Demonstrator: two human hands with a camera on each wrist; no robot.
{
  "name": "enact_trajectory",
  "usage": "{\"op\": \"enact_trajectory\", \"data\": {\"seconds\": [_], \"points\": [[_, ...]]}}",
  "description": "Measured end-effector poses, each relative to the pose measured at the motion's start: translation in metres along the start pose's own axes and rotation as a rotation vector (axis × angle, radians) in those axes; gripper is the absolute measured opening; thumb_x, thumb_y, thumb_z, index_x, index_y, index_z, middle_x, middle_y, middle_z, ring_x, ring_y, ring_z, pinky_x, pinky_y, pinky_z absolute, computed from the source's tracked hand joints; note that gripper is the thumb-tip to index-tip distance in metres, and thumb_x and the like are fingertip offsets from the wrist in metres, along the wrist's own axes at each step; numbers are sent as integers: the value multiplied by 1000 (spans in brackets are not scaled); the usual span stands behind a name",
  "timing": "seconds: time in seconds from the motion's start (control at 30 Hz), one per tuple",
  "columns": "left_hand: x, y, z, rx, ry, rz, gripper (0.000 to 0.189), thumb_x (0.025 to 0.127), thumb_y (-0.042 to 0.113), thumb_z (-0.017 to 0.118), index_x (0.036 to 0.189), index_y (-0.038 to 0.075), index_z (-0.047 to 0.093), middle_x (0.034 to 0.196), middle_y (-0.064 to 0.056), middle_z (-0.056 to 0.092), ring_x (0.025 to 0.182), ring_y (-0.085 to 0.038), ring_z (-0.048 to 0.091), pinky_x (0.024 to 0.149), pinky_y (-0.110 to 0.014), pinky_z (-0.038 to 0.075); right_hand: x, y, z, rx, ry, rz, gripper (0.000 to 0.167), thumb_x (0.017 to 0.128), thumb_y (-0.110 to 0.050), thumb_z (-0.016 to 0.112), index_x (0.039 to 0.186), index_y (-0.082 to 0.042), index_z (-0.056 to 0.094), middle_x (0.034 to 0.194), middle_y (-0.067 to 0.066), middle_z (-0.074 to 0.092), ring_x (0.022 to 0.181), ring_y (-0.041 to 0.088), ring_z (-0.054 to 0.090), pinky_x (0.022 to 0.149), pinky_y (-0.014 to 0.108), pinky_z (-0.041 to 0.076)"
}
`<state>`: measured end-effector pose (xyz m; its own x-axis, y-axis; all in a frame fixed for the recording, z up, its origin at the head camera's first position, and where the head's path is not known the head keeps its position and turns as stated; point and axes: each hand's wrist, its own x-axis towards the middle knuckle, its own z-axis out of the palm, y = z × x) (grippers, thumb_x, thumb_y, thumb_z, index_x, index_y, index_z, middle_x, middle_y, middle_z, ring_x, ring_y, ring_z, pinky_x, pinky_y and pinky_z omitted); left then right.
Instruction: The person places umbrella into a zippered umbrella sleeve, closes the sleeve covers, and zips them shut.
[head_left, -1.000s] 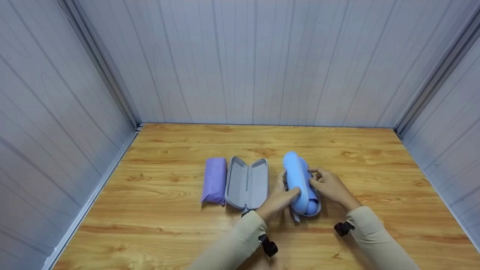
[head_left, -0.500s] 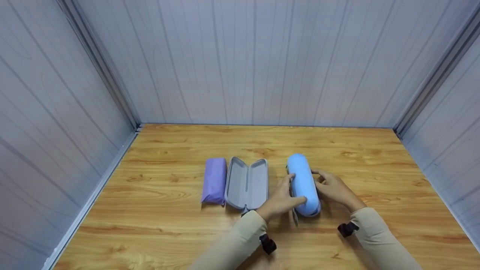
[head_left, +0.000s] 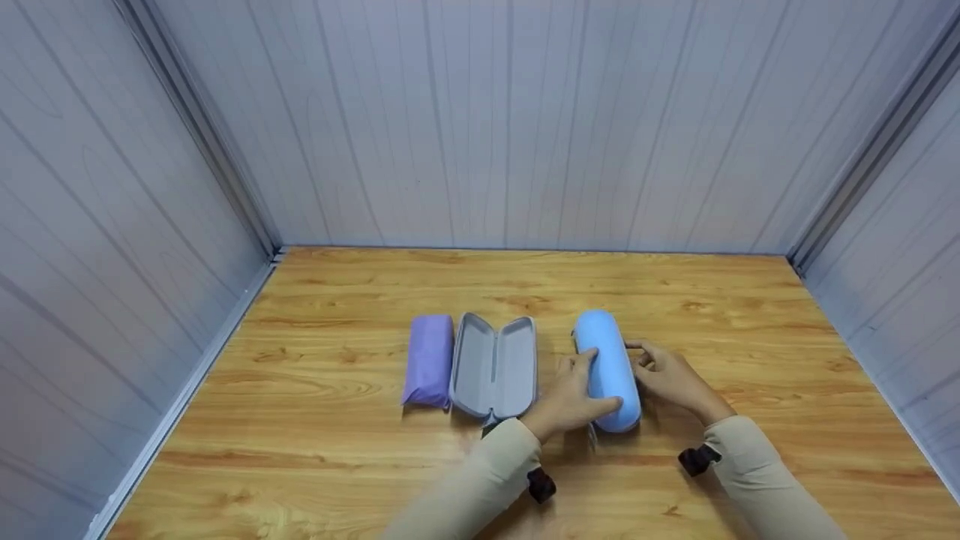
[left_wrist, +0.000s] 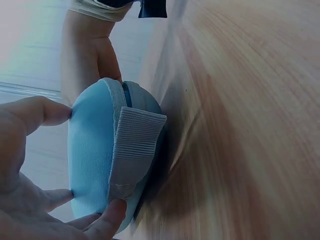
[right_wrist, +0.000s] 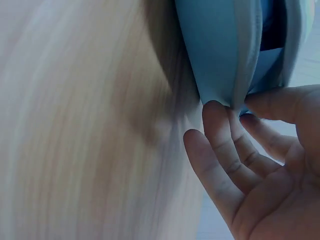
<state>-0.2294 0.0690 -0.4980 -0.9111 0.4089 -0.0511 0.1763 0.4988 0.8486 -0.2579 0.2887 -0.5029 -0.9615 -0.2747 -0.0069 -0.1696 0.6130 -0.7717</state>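
A light blue glasses case [head_left: 606,375] lies on the wooden table, its lid lowered. My left hand [head_left: 574,397] holds it from the left, thumb and a finger on the lid; in the left wrist view other fingertips reach the zip side near a grey ribbed strap [left_wrist: 137,135]. At the right edge my right hand [head_left: 671,379] has thumb and fingertips together at the case's zip edge. A narrow gap shows between lid and base in the right wrist view, with something blue [right_wrist: 270,15] inside.
To the left, a grey glasses case [head_left: 493,367] stands spread open, with a purple pouch [head_left: 429,361] right beside it. The wooden table [head_left: 315,450] is bounded by pale panel walls [head_left: 480,135] at the back and both sides.
The blue case's lid has come down over the blue contents that showed earlier. My left hand has moved slightly right with it; the right hand has shifted a little toward me.
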Motion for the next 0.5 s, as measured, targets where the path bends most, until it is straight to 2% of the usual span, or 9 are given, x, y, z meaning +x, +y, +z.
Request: {"op": "enact_trajectory", "data": {"seconds": [0.13,0.37,0.5], "points": [[0,1,3,49,18,18,92,85,44,76,157,10,31,145,-14,39,121,-26,52,96,-40,49,0,-1,0,31,-1,7,43,102,-10,54,143,1,48,91,10,63,76,23,62,64,31,52],[0,4,5,93,11,-10,92,85,47,74,158,13,30,149,-14,36,123,-26,51,96,-39,49,-2,-2,-2,58,-19,23,43,103,-10,53,143,3,46,93,11,61,73,23,60,63,31,53],[1,5,6,153,20,0,91,85,49,74,157,13,32,148,-15,37,125,-27,48,95,-40,50,-2,1,-2,138,-42,47,45,105,-14,52,145,4,43,100,14,63,82,23,63,68,34,56]]}}
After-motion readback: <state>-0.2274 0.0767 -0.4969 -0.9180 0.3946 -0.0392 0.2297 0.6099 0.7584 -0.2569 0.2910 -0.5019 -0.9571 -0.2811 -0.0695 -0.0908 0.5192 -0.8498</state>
